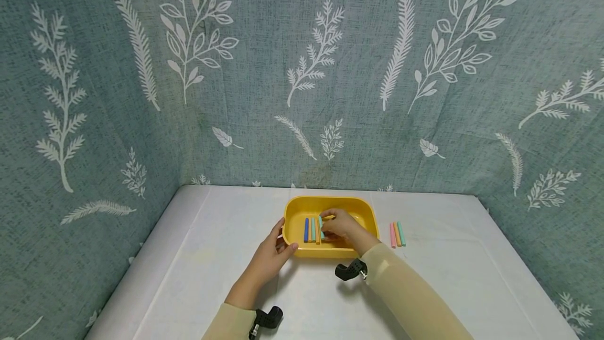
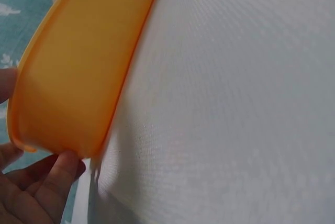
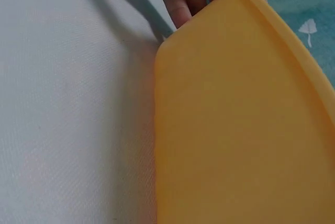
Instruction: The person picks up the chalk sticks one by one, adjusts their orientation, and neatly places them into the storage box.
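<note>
At the right grip (image 1: 344, 225) we see fingertips pinching a mint stick (image 1: 322, 235), which is inside the yellow tray (image 1: 330, 253), left of the tray's middle. The left grip (image 1: 270, 257) clasps the tray's near left corner, its thumb against the near side and its other fingers about the left end. Within the tray, just left of the pinched piece, we count four more in a row, from the left: a blue stick (image 1: 306, 230), a tan stick (image 1: 310, 231), a second mint stick (image 1: 313, 230) and an orange stick (image 1: 317, 231). To the right of the tray, near its wall, we find a pink stick (image 1: 392, 235), a yellow-orange stick (image 1: 397, 234) and a green stick (image 1: 401, 233) side by side. Under the tray we have the white bench (image 1: 226, 224), and beyond it a blue-green cloth (image 1: 264, 67) with white leaf prints
</note>
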Tool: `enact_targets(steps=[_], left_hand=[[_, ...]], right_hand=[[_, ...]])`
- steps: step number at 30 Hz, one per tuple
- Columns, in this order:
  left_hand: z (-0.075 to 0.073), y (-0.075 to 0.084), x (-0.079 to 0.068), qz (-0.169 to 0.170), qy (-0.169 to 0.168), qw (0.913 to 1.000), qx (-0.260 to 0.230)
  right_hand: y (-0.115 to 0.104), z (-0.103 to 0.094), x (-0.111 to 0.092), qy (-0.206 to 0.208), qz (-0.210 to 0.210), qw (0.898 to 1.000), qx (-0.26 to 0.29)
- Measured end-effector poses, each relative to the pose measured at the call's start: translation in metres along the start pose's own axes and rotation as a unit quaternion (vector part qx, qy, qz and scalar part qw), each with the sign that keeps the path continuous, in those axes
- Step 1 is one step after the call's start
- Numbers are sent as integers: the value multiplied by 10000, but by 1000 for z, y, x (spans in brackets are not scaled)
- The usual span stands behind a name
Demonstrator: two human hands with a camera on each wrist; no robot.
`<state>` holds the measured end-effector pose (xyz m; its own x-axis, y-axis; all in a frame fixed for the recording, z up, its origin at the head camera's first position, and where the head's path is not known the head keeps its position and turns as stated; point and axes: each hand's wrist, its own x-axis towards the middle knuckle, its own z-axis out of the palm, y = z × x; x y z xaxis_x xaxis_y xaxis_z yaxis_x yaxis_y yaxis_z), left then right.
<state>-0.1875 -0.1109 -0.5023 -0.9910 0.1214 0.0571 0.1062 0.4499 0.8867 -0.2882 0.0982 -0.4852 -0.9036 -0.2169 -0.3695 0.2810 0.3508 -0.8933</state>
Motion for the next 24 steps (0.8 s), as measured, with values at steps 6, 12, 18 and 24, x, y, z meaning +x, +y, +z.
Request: enact_targets(steps=[6, 12, 18, 24], left_hand=[[0, 0, 0, -31, 18, 10000, 44], [-1, 0, 0, 11, -4, 10000, 46], [0, 0, 0, -9, 41, 9999, 113], [0, 1, -1, -59, 46, 9999, 118]], right_hand=[[3, 2, 4, 41, -8, 10000, -61], [3, 3, 4, 131, 66, 9996, -256], [2, 3, 4, 159, 149, 9994, -285], [2, 3, 3, 156, 109, 9994, -286]])
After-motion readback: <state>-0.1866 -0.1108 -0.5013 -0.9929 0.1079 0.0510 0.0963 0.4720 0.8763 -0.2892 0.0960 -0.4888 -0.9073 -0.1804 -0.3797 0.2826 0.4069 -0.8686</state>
